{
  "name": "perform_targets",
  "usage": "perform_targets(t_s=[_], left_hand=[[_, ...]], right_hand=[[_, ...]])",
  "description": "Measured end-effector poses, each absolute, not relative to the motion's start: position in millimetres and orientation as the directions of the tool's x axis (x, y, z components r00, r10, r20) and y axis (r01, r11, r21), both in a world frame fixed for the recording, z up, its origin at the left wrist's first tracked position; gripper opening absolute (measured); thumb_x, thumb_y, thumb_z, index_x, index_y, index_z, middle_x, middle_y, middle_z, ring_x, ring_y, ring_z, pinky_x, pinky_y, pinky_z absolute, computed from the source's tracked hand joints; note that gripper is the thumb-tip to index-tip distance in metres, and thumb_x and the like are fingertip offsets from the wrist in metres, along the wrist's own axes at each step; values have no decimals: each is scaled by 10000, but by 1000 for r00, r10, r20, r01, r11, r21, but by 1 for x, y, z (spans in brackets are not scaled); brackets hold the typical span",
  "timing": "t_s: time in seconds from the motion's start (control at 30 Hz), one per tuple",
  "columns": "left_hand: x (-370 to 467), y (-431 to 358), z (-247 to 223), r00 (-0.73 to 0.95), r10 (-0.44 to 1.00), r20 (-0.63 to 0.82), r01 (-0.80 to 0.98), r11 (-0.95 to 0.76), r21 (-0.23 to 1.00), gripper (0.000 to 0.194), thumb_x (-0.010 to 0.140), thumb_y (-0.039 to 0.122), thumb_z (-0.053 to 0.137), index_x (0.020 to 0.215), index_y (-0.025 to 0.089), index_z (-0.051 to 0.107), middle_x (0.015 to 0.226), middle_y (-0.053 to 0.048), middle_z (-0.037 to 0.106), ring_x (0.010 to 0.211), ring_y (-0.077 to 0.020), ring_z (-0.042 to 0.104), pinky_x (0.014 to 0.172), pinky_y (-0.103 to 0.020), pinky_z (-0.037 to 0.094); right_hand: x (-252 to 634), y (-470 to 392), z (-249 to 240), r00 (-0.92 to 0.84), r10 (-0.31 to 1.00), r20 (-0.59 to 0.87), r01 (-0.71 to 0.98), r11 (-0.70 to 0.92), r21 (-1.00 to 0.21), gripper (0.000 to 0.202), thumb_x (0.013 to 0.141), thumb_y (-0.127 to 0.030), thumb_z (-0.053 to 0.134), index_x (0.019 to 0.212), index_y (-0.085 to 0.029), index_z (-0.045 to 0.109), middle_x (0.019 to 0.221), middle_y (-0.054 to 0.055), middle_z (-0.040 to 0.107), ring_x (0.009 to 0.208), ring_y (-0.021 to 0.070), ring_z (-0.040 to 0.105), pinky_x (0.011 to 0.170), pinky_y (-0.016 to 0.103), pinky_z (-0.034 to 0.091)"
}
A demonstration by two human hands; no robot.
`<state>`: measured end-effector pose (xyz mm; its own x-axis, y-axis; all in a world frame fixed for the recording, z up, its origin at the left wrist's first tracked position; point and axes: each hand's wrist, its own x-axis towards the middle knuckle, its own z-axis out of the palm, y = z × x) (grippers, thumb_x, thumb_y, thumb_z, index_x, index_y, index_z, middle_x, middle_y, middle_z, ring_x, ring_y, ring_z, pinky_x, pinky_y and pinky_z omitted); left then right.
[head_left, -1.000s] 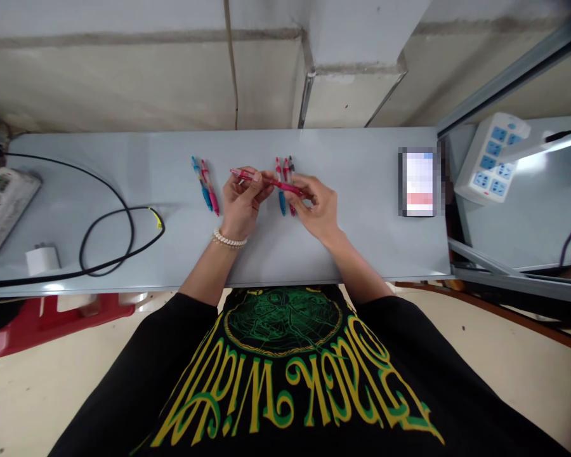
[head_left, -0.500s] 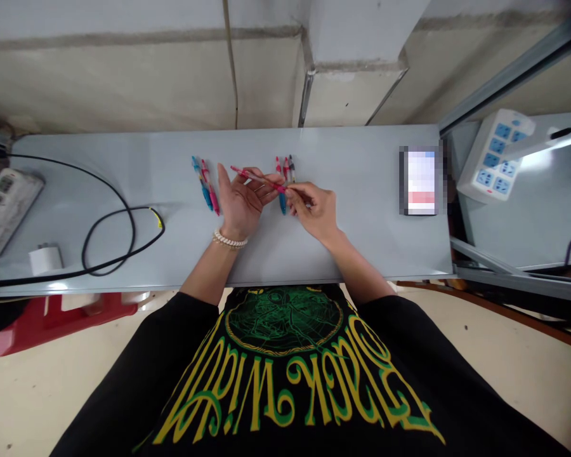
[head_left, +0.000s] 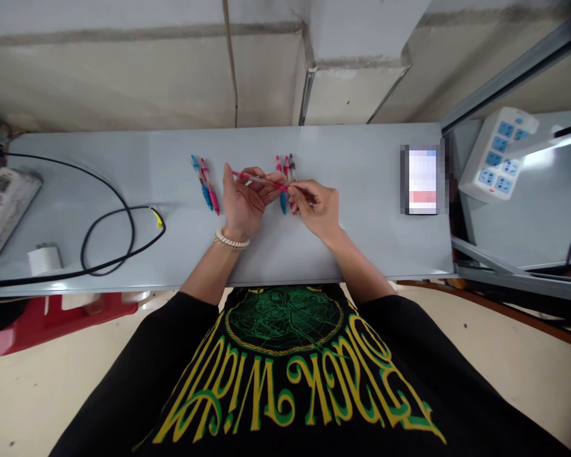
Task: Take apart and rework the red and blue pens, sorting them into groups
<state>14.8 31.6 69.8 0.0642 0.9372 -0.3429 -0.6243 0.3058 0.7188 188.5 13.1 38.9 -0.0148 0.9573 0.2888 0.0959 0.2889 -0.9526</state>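
Observation:
My right hand (head_left: 316,206) pinches one end of a pink-and-clear pen (head_left: 266,181) between thumb and fingers. The pen slants up to the left across the fingers of my left hand (head_left: 245,203), which is palm up with fingers stretched out. My left thumb stands apart, close to the pen's far end. Left of that hand lie a blue pen (head_left: 202,184) and a pink pen (head_left: 210,187), side by side. Behind my hands are several more pens, among them a dark-tipped pen (head_left: 292,166) and a blue-ended pen (head_left: 283,202), partly covered by my fingers.
A phone (head_left: 422,181) lies on the grey table (head_left: 375,241) at the right. On the left are a looped black cable (head_left: 132,228), a white charger plug (head_left: 44,260) and a power strip (head_left: 9,206). Another power strip (head_left: 497,155) sits beyond the metal frame at the right.
My left hand has shifted slightly right, its thumb now nearer the pen's far end. My right hand has moved a little right, still pinching the pen.

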Motion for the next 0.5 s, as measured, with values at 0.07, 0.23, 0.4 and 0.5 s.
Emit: perform_targets(t_s=[0.07,0.23,0.4,0.5], left_hand=[[14,32,71,40,940,-340,-635,286,717,608,1149,682,349,939,222,687,950,-105,840,1174,-279,830,949,-360,680],[16,32,66,-20,961,-277,-618,206,759,386,1186,474,452,977,233,670,963,-53,861,996,-198,851,841,-268,673],[16,31,59,-1,976,-218,-582,177,793,285,1173,387,545,974,230,673,1008,-45,865,965,-182,853,825,-258,674],[14,31,56,17,978,-207,-575,179,798,249,1156,384,596,980,226,674,1004,-49,865,956,-182,855,813,-249,675]], right_hand=[[189,13,39,-21,957,289,99,290,-952,381,1050,-587,697,982,-222,782,748,-29,744,549,78,666,569,223,577],[187,12,38,-32,962,273,83,275,-958,381,1048,-599,696,983,-232,779,761,-28,747,562,80,664,586,231,593],[183,10,41,-1,978,208,7,208,-978,404,1005,-638,736,994,-235,754,719,-46,735,543,74,667,554,210,584],[181,8,45,-4,991,136,-46,136,-990,445,995,-676,728,977,-232,722,682,-56,729,502,65,650,497,188,543]])
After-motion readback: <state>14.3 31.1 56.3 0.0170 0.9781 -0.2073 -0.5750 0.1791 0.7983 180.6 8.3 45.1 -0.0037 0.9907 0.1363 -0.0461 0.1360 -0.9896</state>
